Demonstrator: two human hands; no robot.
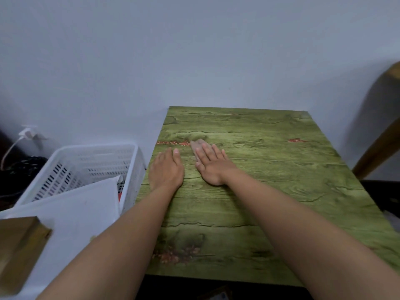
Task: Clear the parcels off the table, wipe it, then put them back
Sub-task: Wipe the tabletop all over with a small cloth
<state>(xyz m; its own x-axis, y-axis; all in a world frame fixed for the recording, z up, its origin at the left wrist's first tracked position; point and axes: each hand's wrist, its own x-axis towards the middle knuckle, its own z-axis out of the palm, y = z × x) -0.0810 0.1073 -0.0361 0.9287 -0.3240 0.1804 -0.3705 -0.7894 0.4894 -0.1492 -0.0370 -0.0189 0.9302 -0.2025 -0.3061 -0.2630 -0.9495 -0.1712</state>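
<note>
Green table (270,180) fills centre-right, far edge against wall. Parcels (71,215) lower left, over white basket (91,161), no readable labels. Right hand (213,166) flat, pressing cloth (198,145) mid-frame. Left hand (166,169) flat on table beside it.

Domestic room: green wood-print table (270,180) against plain wall (194,50); white laundry-type basket (86,165) at 9 o'clock.

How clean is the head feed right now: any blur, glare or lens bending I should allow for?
Head view: soft, even light, no glare on the green table; both hands and the cloth are slightly soft; the basket and box at the left edge blur more; wide-angle bending curves the table's edges.
</note>
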